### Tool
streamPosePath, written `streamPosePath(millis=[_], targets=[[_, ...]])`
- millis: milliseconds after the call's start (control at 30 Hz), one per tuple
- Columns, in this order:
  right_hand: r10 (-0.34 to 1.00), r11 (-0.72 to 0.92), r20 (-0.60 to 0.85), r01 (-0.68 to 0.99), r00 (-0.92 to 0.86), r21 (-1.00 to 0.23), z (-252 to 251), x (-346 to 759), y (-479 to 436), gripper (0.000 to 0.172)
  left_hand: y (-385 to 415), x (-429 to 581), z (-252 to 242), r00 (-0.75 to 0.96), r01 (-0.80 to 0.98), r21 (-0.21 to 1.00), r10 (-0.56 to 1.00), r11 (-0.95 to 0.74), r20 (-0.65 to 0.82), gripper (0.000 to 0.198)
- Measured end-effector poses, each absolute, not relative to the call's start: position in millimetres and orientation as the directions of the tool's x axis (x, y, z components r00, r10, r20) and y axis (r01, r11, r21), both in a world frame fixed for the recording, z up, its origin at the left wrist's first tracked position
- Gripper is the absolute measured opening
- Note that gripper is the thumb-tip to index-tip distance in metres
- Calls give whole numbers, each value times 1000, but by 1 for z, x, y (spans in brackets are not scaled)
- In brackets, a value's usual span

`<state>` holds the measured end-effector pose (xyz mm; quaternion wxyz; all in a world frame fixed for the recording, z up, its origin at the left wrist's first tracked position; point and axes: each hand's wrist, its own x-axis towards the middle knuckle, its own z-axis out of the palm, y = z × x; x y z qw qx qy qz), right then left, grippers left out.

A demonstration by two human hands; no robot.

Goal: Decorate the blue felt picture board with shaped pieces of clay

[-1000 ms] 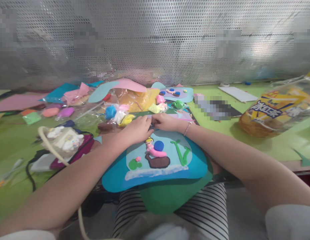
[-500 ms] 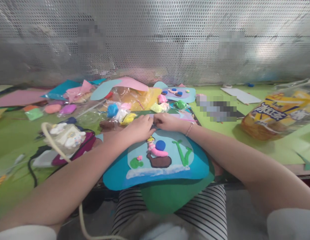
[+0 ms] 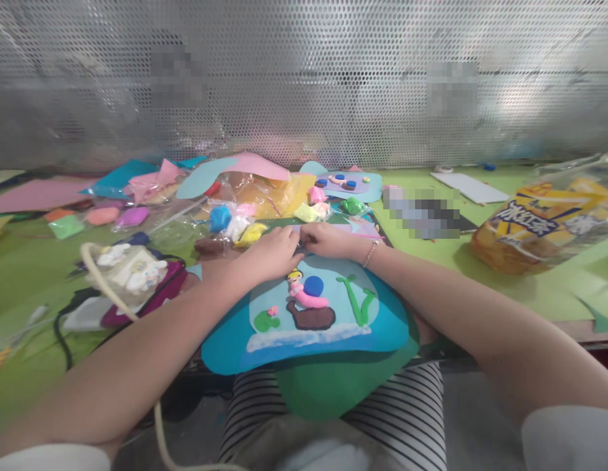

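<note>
My left hand (image 3: 283, 250) and my right hand (image 3: 324, 239) meet above the top edge of a blue paper picture (image 3: 304, 350). Both are closed, fingertips close together; whatever they pinch is hidden behind the fingers. On the picture are a pink clay figure (image 3: 308, 299) with a yellow-topped head and a round blue piece, a brown clay shape (image 3: 311, 318), green clay stems (image 3: 360, 304) and a green clump (image 3: 265, 321) with a pink flower. A white strip (image 3: 308, 337) runs below them. A green sheet (image 3: 333, 386) sticks out beneath, over the table's front edge.
Bagged clay, blue (image 3: 219, 218) and yellow (image 3: 253, 233) among it, lies behind my left hand. Left stand a clear pouch (image 3: 129, 275) and a magenta case (image 3: 171, 281) with cords. Another clay picture (image 3: 355, 186) lies behind; a drink bottle (image 3: 529, 229) is at right. A perforated metal screen (image 3: 304, 78) backs the table.
The view has shifted very slightly. Both hands stay together in the same place above the picture, and nothing else has visibly moved.
</note>
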<state>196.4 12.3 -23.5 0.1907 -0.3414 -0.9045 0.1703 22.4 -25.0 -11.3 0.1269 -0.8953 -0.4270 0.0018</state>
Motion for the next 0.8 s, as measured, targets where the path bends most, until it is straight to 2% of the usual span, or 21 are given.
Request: streamPosePath(millis=[200, 800], targets=[[683, 704, 239, 535, -690, -467, -25, 197, 13, 11, -27, 24, -8, 618, 777, -226, 782, -588, 87, 31], [680, 711, 236, 546, -695, -442, -24, 196, 13, 13, -26, 24, -10, 618, 780, -201, 781, -593, 94, 30]])
